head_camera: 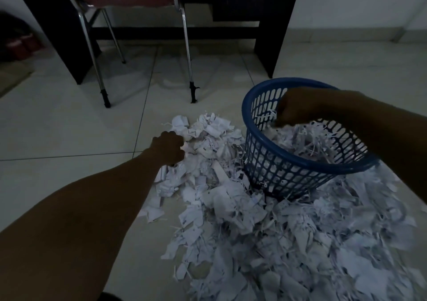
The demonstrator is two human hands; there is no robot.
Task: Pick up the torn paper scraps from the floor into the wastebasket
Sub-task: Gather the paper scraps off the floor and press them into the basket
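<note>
A big heap of torn white paper scraps covers the tiled floor from the centre to the lower right. A blue plastic mesh wastebasket stands in the heap, partly filled with shredded paper. My left hand is curled into the far left edge of the heap and grips some scraps. My right hand hangs over the wastebasket's opening with its fingers curled down onto the shreds inside; whether it holds any is hard to tell in the dim light.
A chair with chrome legs and a red seat stands behind the heap, tucked under a dark desk. Bare tiles lie to the left. Dark items sit by the far left wall.
</note>
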